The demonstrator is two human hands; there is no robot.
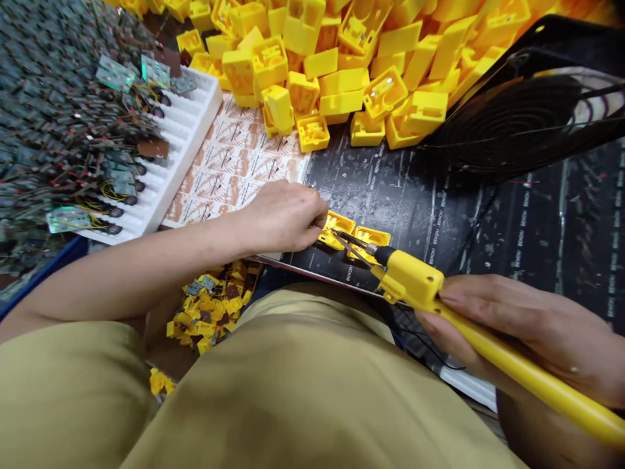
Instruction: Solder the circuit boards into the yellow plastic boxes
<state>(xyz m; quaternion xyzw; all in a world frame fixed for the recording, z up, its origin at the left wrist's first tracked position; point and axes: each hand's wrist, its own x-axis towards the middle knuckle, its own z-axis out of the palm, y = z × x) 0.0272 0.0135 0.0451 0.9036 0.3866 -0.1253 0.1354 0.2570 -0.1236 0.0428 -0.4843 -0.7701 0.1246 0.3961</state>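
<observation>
Iron [415, 280] slants down to an open yellow case [344, 220] near the front edge of the black mat [498, 254], its tip at the inside of that case. A second case [375, 234] sits just beside it, also open side up. The right hand [532, 326] grasps the iron's handle; the left hand [288, 215] has its fingers bunched at the first case's rim, though what they pinch cannot be told. Beyond lies a heap of cases [319, 63], with a fan [512, 120] to its right and boards [116, 73] on a white tray [195, 140] to its left.
</observation>
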